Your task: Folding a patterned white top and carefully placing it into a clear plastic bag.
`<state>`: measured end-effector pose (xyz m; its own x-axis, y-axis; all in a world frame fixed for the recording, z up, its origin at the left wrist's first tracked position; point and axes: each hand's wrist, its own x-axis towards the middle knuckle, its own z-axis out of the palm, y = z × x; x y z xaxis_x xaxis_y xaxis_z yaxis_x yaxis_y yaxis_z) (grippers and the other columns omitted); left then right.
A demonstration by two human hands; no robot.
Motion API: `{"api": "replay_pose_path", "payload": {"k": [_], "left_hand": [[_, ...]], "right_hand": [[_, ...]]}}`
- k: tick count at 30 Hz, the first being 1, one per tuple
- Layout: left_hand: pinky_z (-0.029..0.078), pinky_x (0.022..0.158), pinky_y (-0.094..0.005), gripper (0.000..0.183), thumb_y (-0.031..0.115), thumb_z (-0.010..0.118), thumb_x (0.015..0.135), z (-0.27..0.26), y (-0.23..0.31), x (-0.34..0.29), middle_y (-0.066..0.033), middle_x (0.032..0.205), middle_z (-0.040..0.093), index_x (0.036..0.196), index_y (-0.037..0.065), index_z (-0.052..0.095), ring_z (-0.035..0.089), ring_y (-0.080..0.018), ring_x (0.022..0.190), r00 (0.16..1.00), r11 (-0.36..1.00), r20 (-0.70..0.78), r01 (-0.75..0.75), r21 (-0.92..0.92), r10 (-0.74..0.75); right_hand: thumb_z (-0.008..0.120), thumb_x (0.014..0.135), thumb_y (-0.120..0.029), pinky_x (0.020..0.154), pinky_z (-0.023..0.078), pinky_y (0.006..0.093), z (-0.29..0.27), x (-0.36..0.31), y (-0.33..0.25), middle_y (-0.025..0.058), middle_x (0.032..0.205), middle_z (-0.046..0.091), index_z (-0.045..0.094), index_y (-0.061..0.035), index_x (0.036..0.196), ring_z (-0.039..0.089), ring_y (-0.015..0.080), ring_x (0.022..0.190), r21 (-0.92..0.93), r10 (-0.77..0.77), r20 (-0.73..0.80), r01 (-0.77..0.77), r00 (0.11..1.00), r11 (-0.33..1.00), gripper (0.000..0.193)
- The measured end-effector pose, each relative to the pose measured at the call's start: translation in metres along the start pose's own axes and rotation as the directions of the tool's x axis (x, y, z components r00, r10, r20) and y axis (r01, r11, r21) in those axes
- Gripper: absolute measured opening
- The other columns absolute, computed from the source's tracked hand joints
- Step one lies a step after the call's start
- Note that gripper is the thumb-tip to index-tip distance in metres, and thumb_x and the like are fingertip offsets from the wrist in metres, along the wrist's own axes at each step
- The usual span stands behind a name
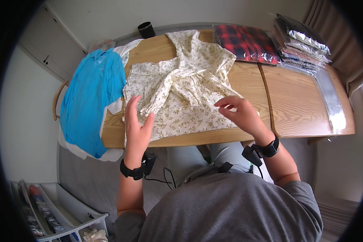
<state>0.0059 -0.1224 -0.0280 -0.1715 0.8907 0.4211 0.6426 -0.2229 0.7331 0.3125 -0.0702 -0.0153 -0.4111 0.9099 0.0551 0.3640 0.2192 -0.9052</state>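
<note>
A cream floral garment (181,90) lies spread at the centre of the frame on the wooden desk (298,101). The left hand (137,125) rests flat on its lower left edge, fingers released. The right hand (242,113) pinches a fold of its fabric at centre right. A blue shirt (90,97) drapes over the desk's left end; packaged clothes (250,42) sit at the upper right.

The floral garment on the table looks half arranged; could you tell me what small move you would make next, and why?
Probably smooth the floral garment flat. The left hand lies open on its lower left edge and the right hand pinches its right side, but the cloth between them is bunched, with creased folds near the middle, so drawing the hands apart should flatten it on the wooden table.
</note>
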Motion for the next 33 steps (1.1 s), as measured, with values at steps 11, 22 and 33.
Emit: {"api": "replay_pose_path", "payload": {"k": [11,22,33], "left_hand": [[0.047,0.088,-0.0433,0.052,0.034,0.072,0.073,0.065,-0.013,0.092,-0.0208,0.109,0.060,0.109,-0.001,0.057,0.057,-0.0362,0.105,0.818,0.799,0.529,-0.156,0.581,-0.225],[0.045,0.085,-0.0470,0.024,0.005,0.047,0.081,0.089,-0.050,0.124,-0.0259,0.099,0.061,0.100,-0.001,0.061,0.055,-0.0436,0.099,0.808,0.853,0.579,-0.221,0.473,-0.111],[0.046,0.088,-0.0403,0.031,0.014,0.061,0.083,0.039,-0.022,0.140,-0.0212,0.112,0.060,0.110,-0.001,0.058,0.056,-0.0375,0.106,0.910,0.883,0.408,-0.252,0.397,0.076]], "right_hand": [[0.063,0.088,-0.018,0.071,0.048,0.0298,-0.059,-0.027,0.074,0.0112,0.086,0.066,0.064,-0.0009,0.099,0.061,0.0212,0.077,-0.137,0.053,-0.579,-0.161,0.814,0.977,0.021],[0.070,0.076,-0.008,0.065,0.049,0.0311,-0.075,-0.044,0.133,0.0106,0.079,0.063,0.060,0.0005,0.100,0.059,0.0213,0.069,-0.143,0.085,-0.478,-0.173,0.874,0.974,0.028],[0.072,0.071,-0.009,0.073,0.048,0.0401,-0.042,-0.042,0.099,0.0140,0.083,0.062,0.062,-0.0011,0.093,0.059,0.0321,0.082,-0.533,-0.239,-0.526,-0.098,0.816,0.840,0.025]]}}
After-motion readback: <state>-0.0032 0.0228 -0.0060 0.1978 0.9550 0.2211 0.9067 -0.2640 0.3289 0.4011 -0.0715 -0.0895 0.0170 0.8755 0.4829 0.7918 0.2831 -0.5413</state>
